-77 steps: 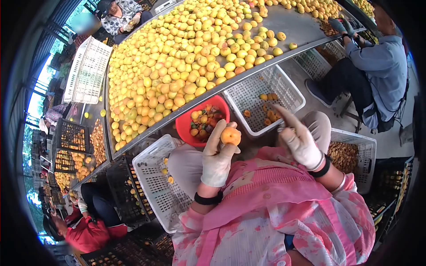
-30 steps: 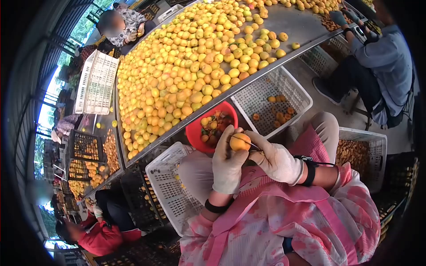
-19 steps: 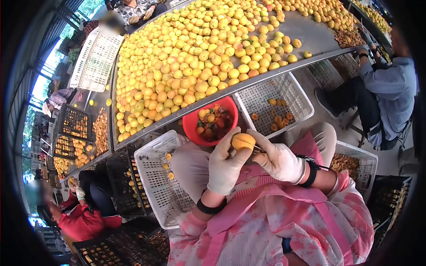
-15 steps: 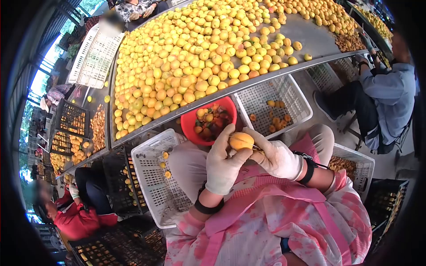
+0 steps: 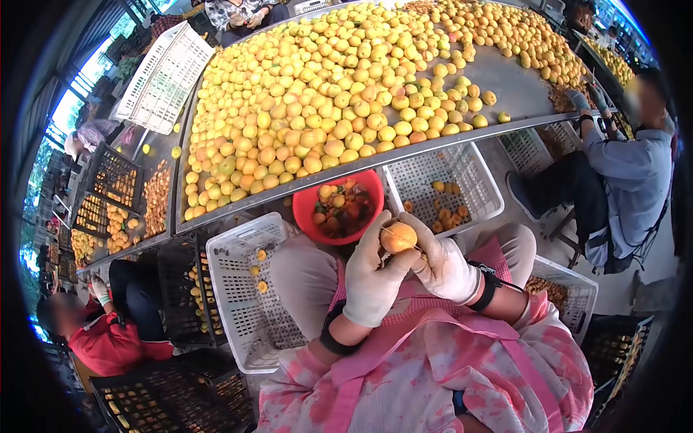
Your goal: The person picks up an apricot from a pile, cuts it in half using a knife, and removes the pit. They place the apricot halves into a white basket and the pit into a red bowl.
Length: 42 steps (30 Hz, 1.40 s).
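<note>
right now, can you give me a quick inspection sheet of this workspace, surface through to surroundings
surface: metal table, largely covered by a fruit pile
job's things: one orange fruit held up over the lap
clutter: red bowl with fruit in it; white crate left of the legs
grippers: gloved left hand holds the orange fruit; gloved right hand is up close beside it, any tool too small to tell
cables: thin dark strand near the right wristband, kind unclear
surroundings: person in blue at right, person in red at left
</note>
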Motion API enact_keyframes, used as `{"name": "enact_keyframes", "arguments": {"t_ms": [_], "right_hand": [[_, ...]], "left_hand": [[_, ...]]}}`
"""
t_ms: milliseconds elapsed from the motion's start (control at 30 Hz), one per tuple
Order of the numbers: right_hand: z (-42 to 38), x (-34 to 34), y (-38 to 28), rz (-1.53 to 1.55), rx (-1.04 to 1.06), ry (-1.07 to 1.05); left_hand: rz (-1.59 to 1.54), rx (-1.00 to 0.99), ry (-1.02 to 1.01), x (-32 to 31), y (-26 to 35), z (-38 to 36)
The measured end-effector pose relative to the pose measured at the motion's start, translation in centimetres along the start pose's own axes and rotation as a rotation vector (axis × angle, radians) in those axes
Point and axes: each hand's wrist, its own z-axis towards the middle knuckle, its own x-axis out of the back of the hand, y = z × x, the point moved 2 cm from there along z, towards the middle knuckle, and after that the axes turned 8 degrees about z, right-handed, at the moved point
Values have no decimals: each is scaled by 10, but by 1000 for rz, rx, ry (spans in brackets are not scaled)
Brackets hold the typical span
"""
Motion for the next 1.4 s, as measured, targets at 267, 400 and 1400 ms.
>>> {"name": "enact_keyframes", "arguments": {"t_ms": [267, 400, 1400], "right_hand": [[-3, -5, 2, -95, 28, 85], [-1, -10, 3, -66, 24, 102], [-4, -7, 9, -28, -1, 71]], "left_hand": [[87, 121, 18, 2, 14, -1], [117, -90, 131, -2, -2, 1], [174, -27, 29, -3, -15, 5]]}}
